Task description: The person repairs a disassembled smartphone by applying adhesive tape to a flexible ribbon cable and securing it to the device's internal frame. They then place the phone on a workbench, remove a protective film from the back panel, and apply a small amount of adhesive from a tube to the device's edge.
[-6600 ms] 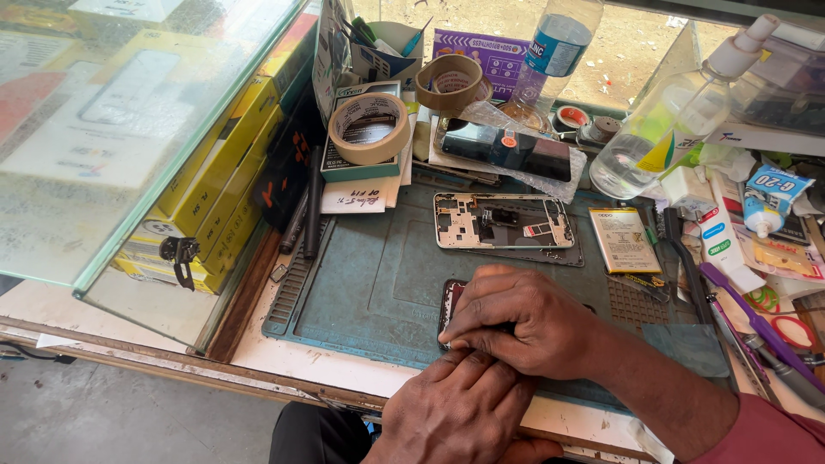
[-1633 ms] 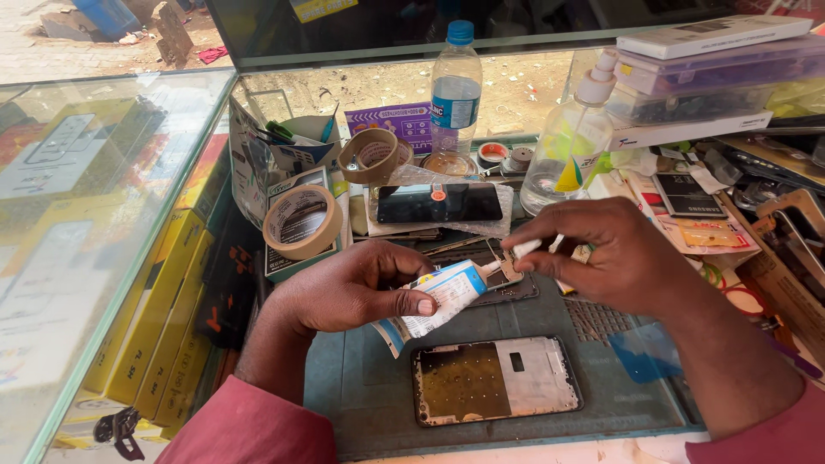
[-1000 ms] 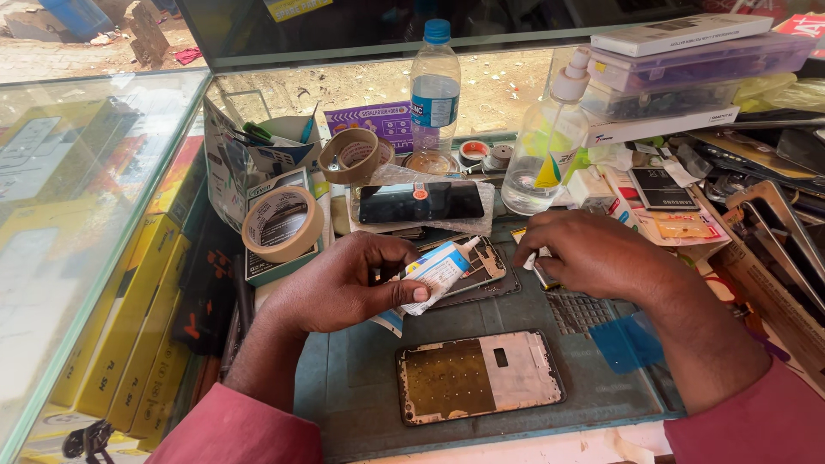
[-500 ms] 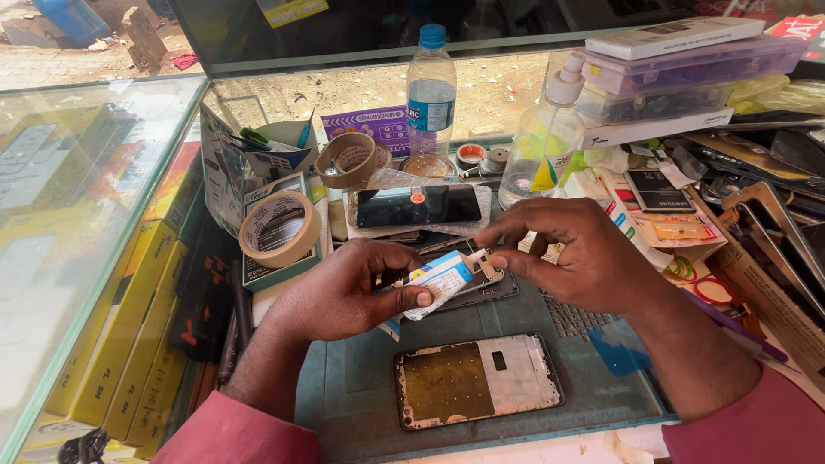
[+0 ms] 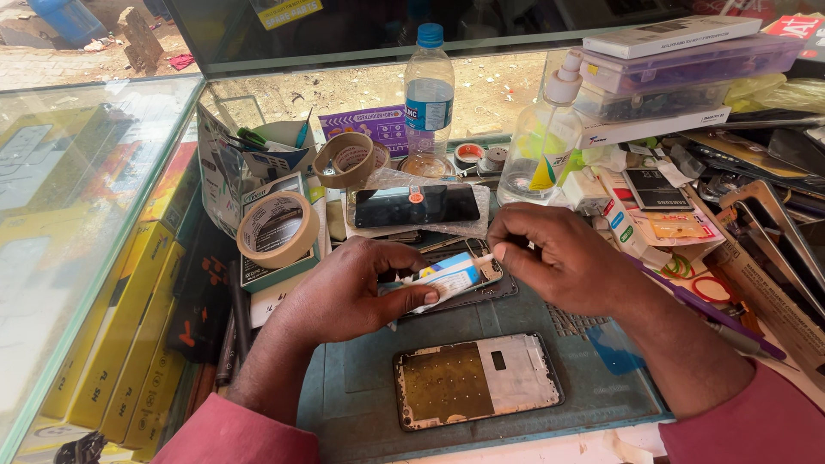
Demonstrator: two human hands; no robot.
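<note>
Two hands are being kept busy over the teal work mat in the head view, only one angle to go on. Compared with half a second ago, the right hand is being drawn slightly back to the right, fingertips pinched shut on something too small to tell. So the work on the small white-and-blue tube looks like it's being continued. That tube is being gripped by the closed left hand, right between both hands. A stripped phone frame with gold-coloured back plate is lying just below, untouched.
</note>
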